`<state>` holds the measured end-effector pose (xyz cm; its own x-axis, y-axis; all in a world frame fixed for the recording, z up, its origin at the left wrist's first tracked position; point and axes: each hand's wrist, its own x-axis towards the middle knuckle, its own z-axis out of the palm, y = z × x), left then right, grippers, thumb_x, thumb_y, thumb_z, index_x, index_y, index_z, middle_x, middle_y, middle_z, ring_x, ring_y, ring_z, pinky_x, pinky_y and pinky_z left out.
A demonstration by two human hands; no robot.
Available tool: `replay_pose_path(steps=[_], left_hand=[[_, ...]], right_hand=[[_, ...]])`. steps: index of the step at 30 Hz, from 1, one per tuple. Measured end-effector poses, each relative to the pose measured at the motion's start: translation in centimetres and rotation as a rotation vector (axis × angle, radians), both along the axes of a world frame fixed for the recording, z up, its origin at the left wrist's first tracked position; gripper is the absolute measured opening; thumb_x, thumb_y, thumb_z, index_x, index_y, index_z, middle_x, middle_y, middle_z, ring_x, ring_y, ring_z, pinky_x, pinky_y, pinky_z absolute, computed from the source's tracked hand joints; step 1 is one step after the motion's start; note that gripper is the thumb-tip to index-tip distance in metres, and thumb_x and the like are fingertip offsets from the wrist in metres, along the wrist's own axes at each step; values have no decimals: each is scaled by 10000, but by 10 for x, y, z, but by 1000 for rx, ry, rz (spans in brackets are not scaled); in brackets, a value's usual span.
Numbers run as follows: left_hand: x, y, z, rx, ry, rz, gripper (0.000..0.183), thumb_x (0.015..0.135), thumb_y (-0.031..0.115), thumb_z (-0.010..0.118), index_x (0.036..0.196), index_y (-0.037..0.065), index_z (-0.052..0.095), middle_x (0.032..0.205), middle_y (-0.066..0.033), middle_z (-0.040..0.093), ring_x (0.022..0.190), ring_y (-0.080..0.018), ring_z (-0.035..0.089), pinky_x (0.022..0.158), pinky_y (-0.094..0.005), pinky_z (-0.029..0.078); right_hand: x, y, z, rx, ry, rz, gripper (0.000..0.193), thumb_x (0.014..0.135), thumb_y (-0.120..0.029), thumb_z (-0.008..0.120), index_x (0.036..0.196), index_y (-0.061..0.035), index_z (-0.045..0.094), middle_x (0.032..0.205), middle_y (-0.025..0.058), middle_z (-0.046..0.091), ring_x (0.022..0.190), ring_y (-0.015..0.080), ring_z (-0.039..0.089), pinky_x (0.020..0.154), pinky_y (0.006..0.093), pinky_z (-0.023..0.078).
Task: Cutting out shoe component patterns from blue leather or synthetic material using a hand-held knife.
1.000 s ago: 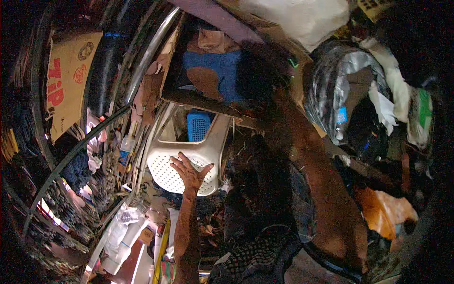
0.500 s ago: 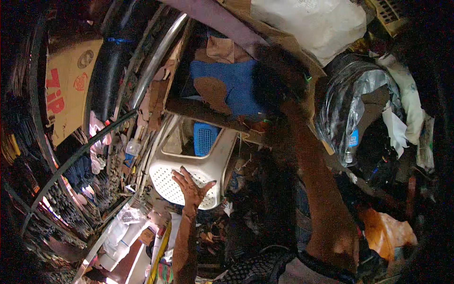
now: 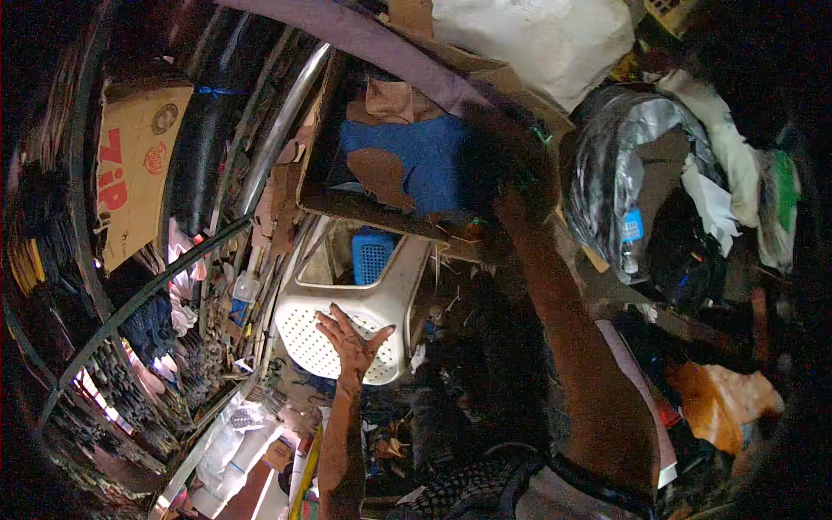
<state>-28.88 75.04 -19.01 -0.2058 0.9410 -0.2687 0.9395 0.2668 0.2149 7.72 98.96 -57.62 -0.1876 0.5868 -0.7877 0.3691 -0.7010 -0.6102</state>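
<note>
My left hand point(image 3: 353, 342) rests on the perforated seat of a white plastic stool point(image 3: 299, 334), fingers spread. The stool lies tipped, with its seat toward me. Through the gap between its legs shows a blue perforated plastic piece point(image 3: 373, 258). Ahead, a cardboard box point(image 3: 373, 212) holds a flat blue piece point(image 3: 425, 160) and brown pieces point(image 3: 390, 100) that look like leather or fabric. My right arm stretches to the right side of this box. There my right hand point(image 3: 513, 201) lies in deep shadow beside the blue piece. Its fingers, and anything in them, are hidden by the dark.
A dark plastic bag point(image 3: 598, 173) with a clear bottle point(image 3: 631, 256) stands right of the box. Beyond lies a large white sack point(image 3: 537, 43). Black rolls point(image 3: 195, 165), a flattened carton point(image 3: 143, 173) and a dark bar point(image 3: 156, 273) crowd the left. An orange-and-white sheet point(image 3: 715, 403) lies at right.
My right hand has drawn slightly back and left along the box's right side. The dark blur over that side has shrunk. My left hand stays on the stool; the whole view has shifted slightly.
</note>
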Motion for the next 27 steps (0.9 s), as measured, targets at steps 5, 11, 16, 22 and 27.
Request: replay_pose_path(steps=[5,11,16,22,27], left_hand=[[0,10,-9,-130,-147,241,1457,598,717,809,1569,124,-101,1541,-374,-193,1405,-611,-123,1066,-758,99],[-2,14,4,-458,-93,446,1443,616,706,803,1564,80,-86,1551,-361,-186,1413,-607,-99,1081,-737,149],[-13,45,0,-623,-73,-14,1358,691,813,645,1542,-51,34,1572,-362,-66,1413,-603,-95,1114,-703,142],[-75,39,-13,-611,-497,-388,1119,727,682,706,1428,-115,350,1383,-421,392,1182,-544,506,1008,-520,443],[-96,-27,23,-662,-102,-476,1234,670,658,779,1566,71,165,1630,-229,-42,1487,-462,41,1142,-603,255]], right_hand=[[-5,-24,86,49,-48,-141,683,936,-303,631,1507,-63,345,1324,168,571,991,331,621,976,477,458],[-4,-155,354,294,314,-119,681,910,-173,684,1488,-18,359,1287,183,609,1124,298,611,985,406,450],[-30,-240,646,322,105,-116,450,896,-162,700,1303,-8,586,1154,103,683,1065,204,617,869,321,495],[-51,-405,756,237,-209,-236,333,835,-113,689,1132,36,662,1013,123,706,933,186,645,863,314,490],[-94,-520,790,429,-584,-335,317,818,-91,668,1114,22,667,1024,185,698,935,294,671,863,358,503]])
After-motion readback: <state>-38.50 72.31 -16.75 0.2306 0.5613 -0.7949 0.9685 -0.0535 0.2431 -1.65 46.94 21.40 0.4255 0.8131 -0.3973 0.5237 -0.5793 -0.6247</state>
